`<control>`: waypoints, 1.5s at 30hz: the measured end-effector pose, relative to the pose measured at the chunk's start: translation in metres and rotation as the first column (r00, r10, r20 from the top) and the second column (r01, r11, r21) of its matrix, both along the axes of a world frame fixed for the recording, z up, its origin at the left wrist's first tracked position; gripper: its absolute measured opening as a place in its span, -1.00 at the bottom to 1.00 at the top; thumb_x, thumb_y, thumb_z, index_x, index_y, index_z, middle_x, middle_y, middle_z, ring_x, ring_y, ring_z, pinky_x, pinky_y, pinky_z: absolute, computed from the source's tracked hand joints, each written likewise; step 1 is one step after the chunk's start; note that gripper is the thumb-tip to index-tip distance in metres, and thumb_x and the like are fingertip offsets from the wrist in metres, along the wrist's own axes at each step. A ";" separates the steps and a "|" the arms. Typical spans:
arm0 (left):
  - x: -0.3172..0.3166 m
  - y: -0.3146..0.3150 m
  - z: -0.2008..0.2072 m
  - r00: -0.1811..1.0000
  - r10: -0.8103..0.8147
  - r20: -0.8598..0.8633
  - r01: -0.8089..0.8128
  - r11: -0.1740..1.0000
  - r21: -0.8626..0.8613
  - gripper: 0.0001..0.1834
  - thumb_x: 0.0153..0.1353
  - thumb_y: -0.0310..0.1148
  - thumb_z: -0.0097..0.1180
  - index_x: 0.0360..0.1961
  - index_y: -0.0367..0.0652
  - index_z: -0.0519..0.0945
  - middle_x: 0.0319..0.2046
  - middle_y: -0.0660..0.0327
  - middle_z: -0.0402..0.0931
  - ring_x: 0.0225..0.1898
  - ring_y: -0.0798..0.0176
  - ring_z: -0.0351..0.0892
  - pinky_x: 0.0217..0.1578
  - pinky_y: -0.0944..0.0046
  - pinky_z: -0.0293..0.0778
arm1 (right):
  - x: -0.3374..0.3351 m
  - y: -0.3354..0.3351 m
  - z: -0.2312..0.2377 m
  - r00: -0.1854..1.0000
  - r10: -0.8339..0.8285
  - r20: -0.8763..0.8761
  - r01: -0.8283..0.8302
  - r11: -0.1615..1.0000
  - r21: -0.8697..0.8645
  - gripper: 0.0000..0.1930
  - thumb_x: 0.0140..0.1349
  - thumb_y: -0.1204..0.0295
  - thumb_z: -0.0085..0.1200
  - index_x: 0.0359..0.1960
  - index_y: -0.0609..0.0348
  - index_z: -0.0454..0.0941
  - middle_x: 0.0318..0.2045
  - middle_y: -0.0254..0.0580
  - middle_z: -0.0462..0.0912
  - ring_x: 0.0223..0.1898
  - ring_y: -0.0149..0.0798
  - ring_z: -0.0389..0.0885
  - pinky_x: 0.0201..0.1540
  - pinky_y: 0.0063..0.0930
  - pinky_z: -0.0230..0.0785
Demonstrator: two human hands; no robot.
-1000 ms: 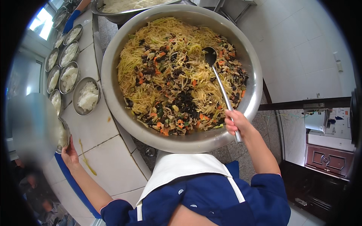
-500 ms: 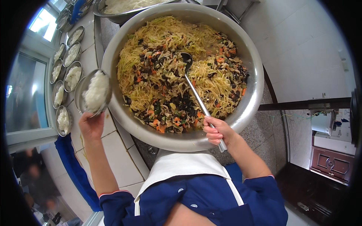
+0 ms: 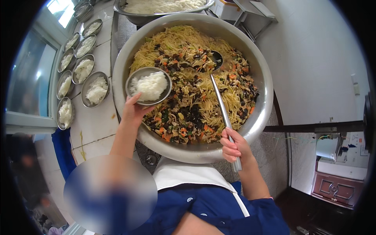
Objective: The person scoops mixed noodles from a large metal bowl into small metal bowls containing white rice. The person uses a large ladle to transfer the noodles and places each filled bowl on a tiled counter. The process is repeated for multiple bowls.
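My left hand (image 3: 135, 111) grips a steel bowl of white rice (image 3: 149, 86) by its near rim, thumb over the edge, above the left side of a huge metal basin (image 3: 263, 105). Closed round the handle of a long steel ladle (image 3: 220, 96) is my right hand (image 3: 236, 145), at the basin's near right rim. The ladle's dark round head rests in the food, partly covered. Shredded yellow-green vegetable, dark fungus-like pieces, orange bits and small pale pieces make up the stir-fried mix (image 3: 188, 105) filling the basin.
Several bowls of rice (image 3: 95, 90) stand in rows on the white tiled counter (image 3: 94, 129) at left, beside a window. Beyond the basin is a large pan of rice (image 3: 164, 6). A blue cloth (image 3: 62, 150) hangs at the counter's edge; a metal stand (image 3: 254, 15) is far right.
My left hand has carried its rice bowl rightward from the counter to above the basin. The ladle's head has shifted right within the food. One rice bowl behind the held one now shows fully.
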State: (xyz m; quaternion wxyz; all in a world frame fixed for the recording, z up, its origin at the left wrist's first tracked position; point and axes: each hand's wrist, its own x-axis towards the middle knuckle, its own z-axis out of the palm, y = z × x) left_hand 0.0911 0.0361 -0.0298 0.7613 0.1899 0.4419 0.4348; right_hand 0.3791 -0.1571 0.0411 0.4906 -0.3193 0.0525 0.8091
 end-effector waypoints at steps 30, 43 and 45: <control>0.019 0.031 0.007 0.987 0.149 0.064 -0.160 0.963 0.219 -0.44 0.15 -0.30 0.09 0.09 -0.12 0.11 -0.10 0.15 0.28 -0.09 0.17 0.43 -0.31 0.02 0.63 | -0.044 0.002 -0.044 -0.647 -0.149 0.748 -0.543 0.779 -0.314 -0.80 0.20 0.34 -0.10 -0.40 0.20 0.21 -0.73 0.09 0.46 -0.61 0.15 0.50 -0.56 -0.05 0.35; 0.016 0.040 -0.015 0.920 -0.212 0.329 0.157 0.970 0.187 -0.44 0.17 -0.15 0.04 0.11 -0.15 0.19 -0.06 0.11 0.41 -0.15 0.19 0.55 -0.40 0.12 0.64 | -0.015 0.012 0.008 0.283 0.117 0.952 -0.307 0.951 -0.026 -0.88 0.25 0.42 -0.17 -0.36 0.22 0.24 -0.79 -0.25 0.37 -0.88 -0.38 0.29 -0.82 -0.51 0.20; 0.016 0.040 -0.001 0.899 -0.284 0.333 0.223 0.952 0.210 -0.44 0.20 -0.11 -0.01 0.12 -0.18 0.19 -0.05 0.07 0.41 -0.14 0.16 0.55 -0.41 0.13 0.65 | -0.009 0.018 0.000 0.549 0.174 0.817 -0.287 0.958 -0.011 -0.86 0.28 0.39 -0.20 -0.37 0.16 0.21 -0.82 -0.42 0.25 -0.92 -0.52 0.16 -0.90 -0.63 0.07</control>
